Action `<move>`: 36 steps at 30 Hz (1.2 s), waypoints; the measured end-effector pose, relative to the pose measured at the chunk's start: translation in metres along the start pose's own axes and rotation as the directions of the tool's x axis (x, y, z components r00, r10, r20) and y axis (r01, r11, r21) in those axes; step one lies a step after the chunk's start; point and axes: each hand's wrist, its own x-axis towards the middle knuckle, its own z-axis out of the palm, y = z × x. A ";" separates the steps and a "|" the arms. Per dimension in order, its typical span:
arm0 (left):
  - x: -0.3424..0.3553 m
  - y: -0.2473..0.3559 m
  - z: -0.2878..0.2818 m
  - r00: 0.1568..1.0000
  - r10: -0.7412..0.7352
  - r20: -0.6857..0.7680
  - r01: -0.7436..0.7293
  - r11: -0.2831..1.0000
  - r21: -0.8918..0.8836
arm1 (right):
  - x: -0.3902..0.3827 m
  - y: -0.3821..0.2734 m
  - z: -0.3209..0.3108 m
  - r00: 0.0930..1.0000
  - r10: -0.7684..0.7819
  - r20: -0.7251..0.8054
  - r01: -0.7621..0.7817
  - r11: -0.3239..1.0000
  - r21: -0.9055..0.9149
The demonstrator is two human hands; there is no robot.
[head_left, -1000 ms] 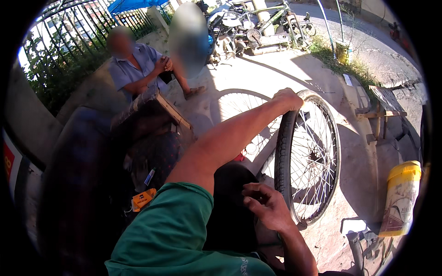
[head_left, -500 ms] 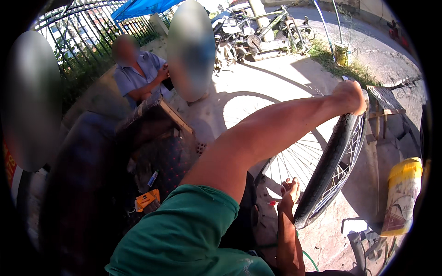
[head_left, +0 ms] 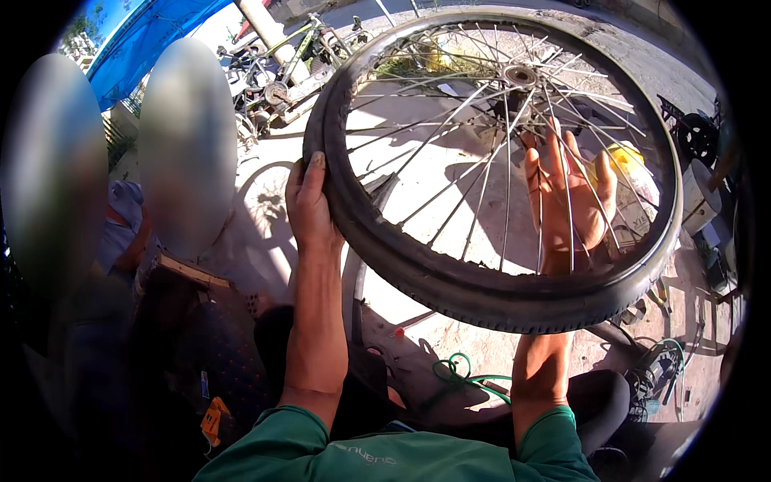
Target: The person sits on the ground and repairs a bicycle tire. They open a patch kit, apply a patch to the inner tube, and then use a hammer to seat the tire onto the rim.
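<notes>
A bicycle wheel (head_left: 474,301) with a black tyre and metal spokes is held up in front of me, tilted so that its face and hub (head_left: 520,75) show. My left hand (head_left: 312,205) is closed on the tyre's left side, the thumb lying over the rubber. Behind the spokes my right hand (head_left: 567,201) shows, its palm toward me and fingers spread, grasping nothing. Its forearm passes under the near part of the tyre. Whether the right hand or wrist touches the wheel, I cannot tell.
Bicycles and parts (head_left: 281,88) stand at the back left, near a blue canopy (head_left: 152,40). A yellow-and-white bucket (head_left: 634,181) shows through the spokes. A green hose (head_left: 458,368) lies on the ground below. At the left are an orange packet (head_left: 213,419) and a seated person (head_left: 124,209).
The wheel has risen from the right and swung from nearly edge-on to face me. My left hand now grips its left side; my right hand has moved up behind the spokes.
</notes>
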 end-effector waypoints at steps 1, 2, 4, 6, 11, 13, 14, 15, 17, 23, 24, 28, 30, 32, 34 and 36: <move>-0.032 -0.013 -0.062 0.990 -0.093 -0.107 0.090 0.995 -0.035 | -0.003 0.038 0.005 0.993 0.108 0.044 -0.109 0.993 0.033; -0.041 -0.064 -0.051 0.974 -0.219 -0.059 0.199 0.952 -0.234 | 0.006 0.004 0.019 0.995 0.046 0.085 -0.041 0.998 -0.049; -0.068 -0.157 -0.034 0.866 -0.484 0.128 0.460 0.667 -0.587 | 0.004 -0.029 0.037 0.992 -0.001 0.126 0.028 0.976 -0.216; -0.111 -0.244 -0.053 0.801 -0.596 -0.054 0.501 0.717 -0.484 | -0.007 -0.002 0.031 0.989 0.091 0.112 -0.039 0.917 -0.397; -0.185 -0.282 -0.071 0.680 -0.731 0.057 0.566 0.474 -0.675 | -0.017 0.051 -0.020 0.879 0.454 0.147 -0.195 0.623 -0.758; -0.194 -0.295 -0.076 0.688 -0.689 -0.229 0.508 0.682 -0.526 | -0.029 0.092 -0.049 0.894 0.446 0.040 -0.331 0.719 -0.611; -0.198 -0.317 -0.111 0.697 -0.689 -0.199 0.499 0.666 -0.555 | -0.037 0.110 -0.048 0.855 0.513 0.070 -0.444 0.796 -0.412; -0.194 -0.304 -0.096 0.608 -0.772 -0.185 0.528 0.568 -0.632 | -0.041 0.114 -0.055 0.825 0.509 0.247 -0.487 0.861 -0.149; -0.189 -0.298 -0.086 0.683 -0.728 0.058 0.537 0.446 -0.716 | -0.061 0.127 -0.074 0.854 0.507 0.119 -0.512 0.859 0.021; -0.187 -0.286 -0.102 0.544 -0.783 -0.302 0.600 0.614 -0.512 | -0.108 0.187 -0.114 0.774 0.633 0.022 -0.572 0.713 -0.404; -0.189 -0.290 -0.106 0.519 -0.800 -0.302 0.607 0.593 -0.529 | -0.115 0.182 -0.117 0.749 0.659 0.067 -0.565 0.689 -0.454; -0.196 -0.308 -0.111 0.471 -0.848 -0.241 0.592 0.507 -0.626 | -0.127 0.176 -0.123 0.629 0.773 -0.086 -0.717 0.534 -0.448; -0.203 -0.321 -0.119 0.517 -0.807 -0.286 0.596 0.579 -0.556 | -0.128 0.173 -0.124 0.585 0.811 -0.026 -0.753 0.531 -0.389; -0.203 -0.315 -0.114 0.533 -0.808 -0.249 0.589 0.566 -0.577 | -0.133 0.171 -0.116 0.635 0.768 -0.084 -0.715 0.544 -0.438; -0.204 -0.336 -0.112 0.522 -0.756 -0.395 0.597 0.655 -0.464 | -0.135 0.172 -0.121 0.665 0.743 -0.073 -0.658 0.536 -0.529; -0.207 -0.330 -0.106 0.487 -0.800 -0.351 0.601 0.599 -0.530 | -0.138 0.171 -0.122 0.692 0.701 -0.171 -0.576 0.394 -0.716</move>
